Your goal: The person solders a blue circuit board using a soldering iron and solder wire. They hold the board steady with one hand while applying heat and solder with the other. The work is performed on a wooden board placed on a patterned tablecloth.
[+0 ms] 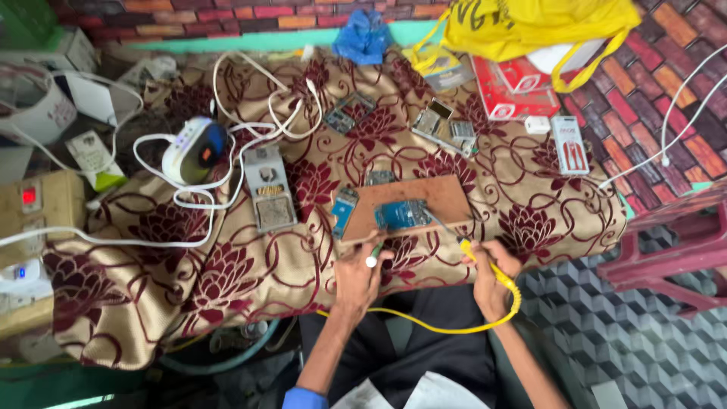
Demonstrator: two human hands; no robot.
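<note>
With right hand (494, 279) fingers clamped on the yellow soldering iron (468, 248) and left hand (357, 276) fingers clamped on a green-handled tool (374, 256), steady both just beyond the fingertips on the blue circuit board (401, 214).

Right hand (492, 276) is touching a yellow-handled iron (468, 248) to the blue board (402, 214) on the wooden slab (439, 195); left hand (356, 276) is gripping a tool (373, 256) beside it.

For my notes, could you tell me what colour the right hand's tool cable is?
Yellow; the cable shows best in the head view.
</note>
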